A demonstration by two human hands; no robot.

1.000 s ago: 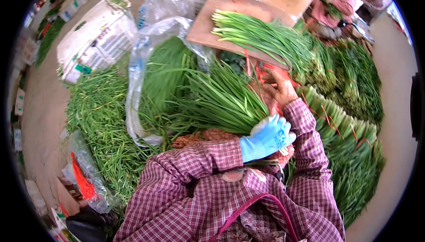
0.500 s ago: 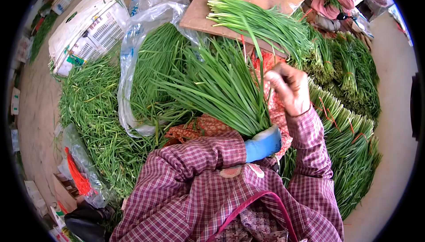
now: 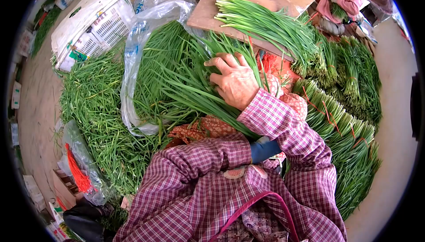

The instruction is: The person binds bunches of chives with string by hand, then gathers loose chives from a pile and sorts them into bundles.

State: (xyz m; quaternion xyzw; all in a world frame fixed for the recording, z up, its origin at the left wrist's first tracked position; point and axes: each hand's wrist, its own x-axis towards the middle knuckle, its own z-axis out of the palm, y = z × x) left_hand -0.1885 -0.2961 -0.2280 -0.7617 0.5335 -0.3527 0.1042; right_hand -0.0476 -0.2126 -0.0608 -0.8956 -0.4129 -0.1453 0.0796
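Observation:
My bare right hand lies on the long green leaves of a bunch, its fingers bent and somewhat apart over them. My left hand, in a blue glove, is at the lower end of this bunch; my right sleeve covers most of it and its fingers are hidden. Beneath the bunch is an orange-red patterned cloth. To the left, an open clear plastic bag holds more green leaves. Another bunch with pale stem ends rests on a brown board beyond my hands.
Loose greens lie at the left, beside a white crate. Tied bundles are stacked at the right, with red ties across them. Red strings lie on plastic at the lower left. A person in pink sleeves is at the upper right.
My right hand has moved left from beside the bunch onto its leaves. The bunch leans lower to the left, and my right sleeve now covers much of the gloved left hand.

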